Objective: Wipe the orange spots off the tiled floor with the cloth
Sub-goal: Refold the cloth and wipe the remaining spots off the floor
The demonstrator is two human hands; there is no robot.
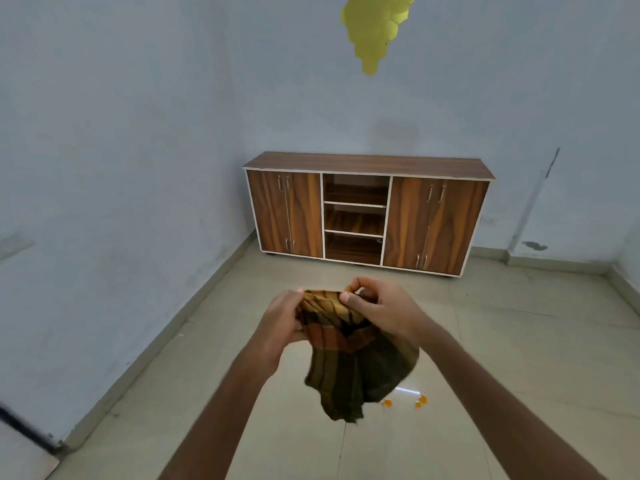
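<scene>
A checked brown, orange and green cloth (356, 368) hangs in the air in front of me, bunched at its top. My left hand (282, 322) grips the cloth's upper left edge. My right hand (379, 306) pinches the upper right edge between thumb and fingers. Small orange spots (420, 400) lie on the beige tiled floor (502, 358) below and to the right of the cloth's hanging end, with another orange spot (388, 403) beside them. The cloth hides part of the floor under it.
A low wooden cabinet (367, 213) with doors and open middle shelves stands against the far wall. Pale blue walls meet the floor at left and right. A yellow hexagon decoration (375, 26) is on the wall above.
</scene>
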